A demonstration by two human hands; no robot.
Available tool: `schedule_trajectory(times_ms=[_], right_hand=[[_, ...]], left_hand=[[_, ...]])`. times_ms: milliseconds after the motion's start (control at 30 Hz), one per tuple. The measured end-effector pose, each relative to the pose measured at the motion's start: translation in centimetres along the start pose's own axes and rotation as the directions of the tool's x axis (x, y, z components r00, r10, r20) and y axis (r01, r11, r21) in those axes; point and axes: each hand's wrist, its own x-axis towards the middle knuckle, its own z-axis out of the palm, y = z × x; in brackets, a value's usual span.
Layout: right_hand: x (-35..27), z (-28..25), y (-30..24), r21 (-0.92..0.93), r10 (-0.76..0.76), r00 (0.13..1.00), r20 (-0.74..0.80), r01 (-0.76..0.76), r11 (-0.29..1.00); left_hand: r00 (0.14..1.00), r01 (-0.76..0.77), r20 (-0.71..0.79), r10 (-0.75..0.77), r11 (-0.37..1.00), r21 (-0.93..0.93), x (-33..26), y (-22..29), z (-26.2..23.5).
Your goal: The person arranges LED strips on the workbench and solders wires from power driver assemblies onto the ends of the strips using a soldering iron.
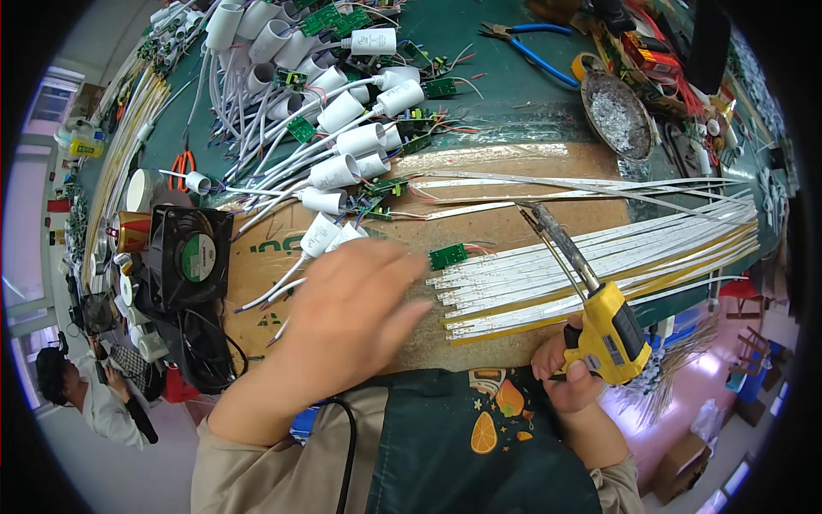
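My right hand (pixel 568 367) is wrapped round the handle of a yellow and black soldering gun (pixel 610 334). The gun's long metal tip points up and to the left, over white LED strips (pixel 522 278) laid side by side on the cardboard. My left hand (pixel 355 295) is smeared by motion, with its thumb apart from the fingers; whether it holds anything is hidden. Just beyond its fingertips lies a small green circuit board (pixel 448 256) with thin red and white wires, at the strips' left ends. White cylindrical housings (pixel 324 200) with cables and circuit boards lie beyond the left hand.
A black fan (pixel 190 257) stands at the left edge of the cardboard (pixel 514 163). Blue-handled pliers (pixel 544 53) and a round dish of silvery bits (pixel 618 116) lie at the back right. Orange-handled pliers (pixel 181 167) are far left. Another person (pixel 94 394) sits off to the left.
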Motion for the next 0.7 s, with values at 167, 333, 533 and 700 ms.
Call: schedule_trajectory(times_ms=[167, 333, 533, 700], right_hand=[[0.0, 0.3, -0.2, 0.075, 0.004, 1.0, 0.003, -0.005, 0.997], [-0.2, 0.1, -0.1, 0.083, 0.016, 1.0, -0.005, -0.015, 0.996], [0.0, 0.2, -0.3, 0.043, 0.039, 0.999, -0.017, -0.038, 0.998], [0.1, 0.6, -0.6, 0.013, 0.058, 0.998, -0.02, -0.058, 0.998]], left_hand=[[0.999, 0.027, 0.03, -0.029, 0.998, 0.064, 2.7, 0.6, 5.2], [0.997, 0.012, 0.07, -0.023, 0.989, 0.145, 3.0, -0.3, 5.7], [0.999, 0.032, 0.024, -0.038, 0.972, 0.233, 0.9, -0.7, 2.7], [1.0, 0.022, 0.002, -0.024, 0.957, 0.289, -1.8, -1.3, 3.2]])
